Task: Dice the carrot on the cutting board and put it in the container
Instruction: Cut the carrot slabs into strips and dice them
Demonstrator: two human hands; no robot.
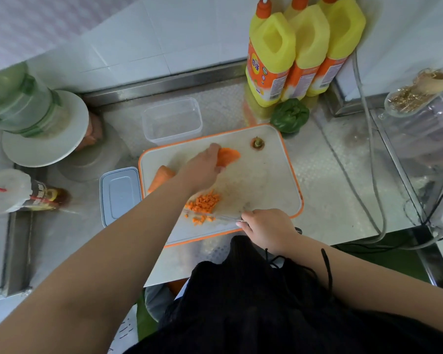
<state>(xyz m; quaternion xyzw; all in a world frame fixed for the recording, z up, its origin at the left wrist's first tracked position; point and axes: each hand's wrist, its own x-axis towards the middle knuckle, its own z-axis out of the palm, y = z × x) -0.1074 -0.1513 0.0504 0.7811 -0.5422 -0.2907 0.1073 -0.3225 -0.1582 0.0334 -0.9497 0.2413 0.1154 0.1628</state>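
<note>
Head view, steel worktop (330, 200). White cutting board (266, 180) with orange rim lay at centre, tilted slightly off the worktop edge line.

Left hand (205, 166) reached across the board to its far side. Its grip was closed on a flat carrot slab (229, 155), fingers curled over the slab's left end, the rest of the slab showing to the right of the hand. Slab lay low on the board; could not tell whether it was lifted or touching.

Right hand (265, 227) sat at the near edge of the board, grip wrapped around the handle of a knife (215, 217). Blade pointed left and lay low across the near part of the board, through the diced carrot (203, 203). Dice formed 1 loose heap near the board's near-left area, with a few bits on the near side of the blade.

A larger uncut carrot piece (161, 177) lay at the board's left edge, partly hidden by the left forearm. Carrot top (258, 143) with stem stood alone at the far right part of the board.

Clear container (172, 121) stood just beyond the board's far-left corner, no dice visible in it. Its lid (119, 195) lay flat just left of the board.

3 yellow bottles (302, 49) stood at the back wall, a green leafy vegetable (289, 116) in front of them.
</note>
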